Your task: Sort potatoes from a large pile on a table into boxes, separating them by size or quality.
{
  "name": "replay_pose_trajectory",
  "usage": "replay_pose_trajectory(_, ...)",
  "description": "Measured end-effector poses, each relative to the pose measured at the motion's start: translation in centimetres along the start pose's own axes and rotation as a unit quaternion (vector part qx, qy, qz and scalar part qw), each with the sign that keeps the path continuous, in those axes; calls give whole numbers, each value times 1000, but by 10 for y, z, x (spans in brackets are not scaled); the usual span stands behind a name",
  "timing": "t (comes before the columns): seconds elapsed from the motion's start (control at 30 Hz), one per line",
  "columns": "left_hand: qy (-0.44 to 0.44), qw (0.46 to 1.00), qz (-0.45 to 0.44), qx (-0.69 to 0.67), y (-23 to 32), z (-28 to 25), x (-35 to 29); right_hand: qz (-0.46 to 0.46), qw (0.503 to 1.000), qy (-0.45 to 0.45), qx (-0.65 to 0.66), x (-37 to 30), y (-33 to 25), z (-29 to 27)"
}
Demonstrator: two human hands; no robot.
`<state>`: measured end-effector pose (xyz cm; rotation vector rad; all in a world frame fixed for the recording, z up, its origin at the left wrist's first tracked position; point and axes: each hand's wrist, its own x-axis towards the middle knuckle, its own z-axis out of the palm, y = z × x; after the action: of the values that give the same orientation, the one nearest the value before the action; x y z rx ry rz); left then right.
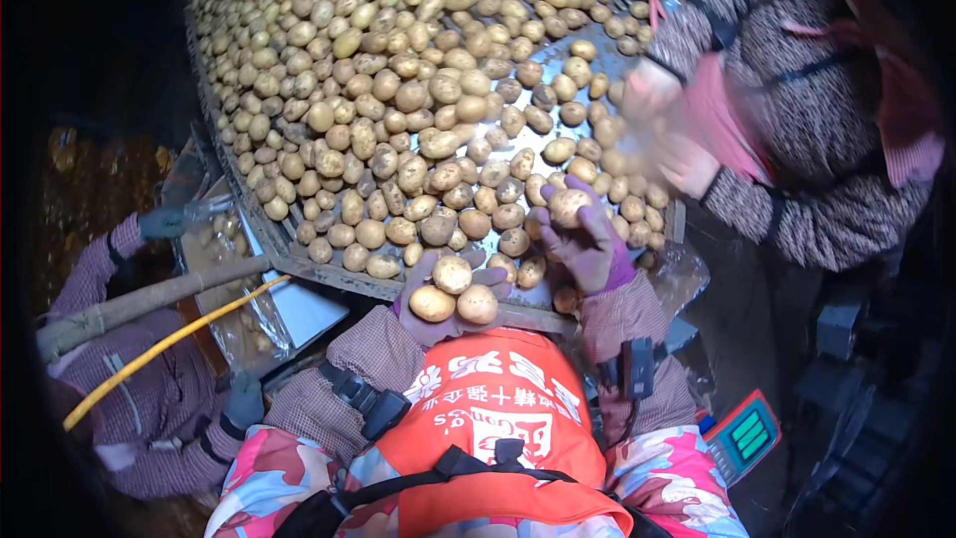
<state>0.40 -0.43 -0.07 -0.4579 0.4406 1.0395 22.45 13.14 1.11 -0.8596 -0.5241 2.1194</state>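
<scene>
My left hand [423, 289], in a purple glove, is turned palm up at the near edge of the sorting table [533, 317]. Three potatoes [452, 275] rest in it, with the fingers curled beneath them. To its right, my right hand [595, 251], also gloved in purple, has its thumb and fingers around a single potato [569, 208] just above the tabletop. Loose potatoes [438, 229] lie close around both hands, and beyond them the heap covers most of the table.
At the right, a co-worker's blurred hands [667, 130] are over the potatoes. Another person's gloved hand [242, 401] is at lower left, near a plastic-lined box [317, 311]. A wooden pole [149, 301] and a yellow hose [179, 344] run past it. A scale display [745, 436] stands lower right.
</scene>
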Motion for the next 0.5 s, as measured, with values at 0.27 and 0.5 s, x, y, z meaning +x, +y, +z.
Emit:
replay_pose_trajectory(0.27,-215,942,-141,217,-21,-27,53,-167,821,18,-545,-97,82,9)
replay_pose_trajectory(0.5,-492,820,-291,-38,-122,-2,59,-167,959,192,-127,-188,127,-64)
